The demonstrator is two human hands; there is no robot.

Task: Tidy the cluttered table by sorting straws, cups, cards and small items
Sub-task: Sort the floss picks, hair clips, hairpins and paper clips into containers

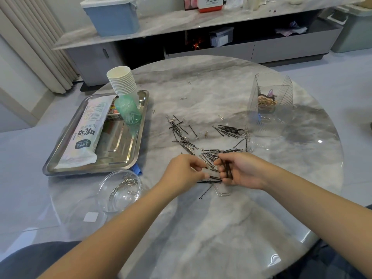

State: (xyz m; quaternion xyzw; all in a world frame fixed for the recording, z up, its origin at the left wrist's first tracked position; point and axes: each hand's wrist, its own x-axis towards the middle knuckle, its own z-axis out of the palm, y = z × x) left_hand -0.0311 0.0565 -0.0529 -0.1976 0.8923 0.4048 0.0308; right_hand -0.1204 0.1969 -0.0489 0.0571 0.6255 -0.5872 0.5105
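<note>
Black hairpins point(229, 129) and silver paper clips point(205, 134) lie scattered over the middle of the round marble table point(221, 218). My right hand point(241, 171) grips a small bundle of black hairpins point(228, 169) in its curled fingers. Just to its left, my left hand point(184, 171) pinches at hairpins lying on the table between the two hands. A clear round dish point(104, 190) with several paper clips stands at the near left. On the steel tray point(128, 158) at the left are a bag of straws point(86, 133), a stack of paper cups point(122, 81) and a green container point(128, 110).
A clear plastic organiser point(281, 87) holding hair ties stands at the far right of the table. A small blue item point(136, 169) lies by the tray's near corner. Behind the table runs a low cabinet point(201, 23) with a blue box point(112, 17).
</note>
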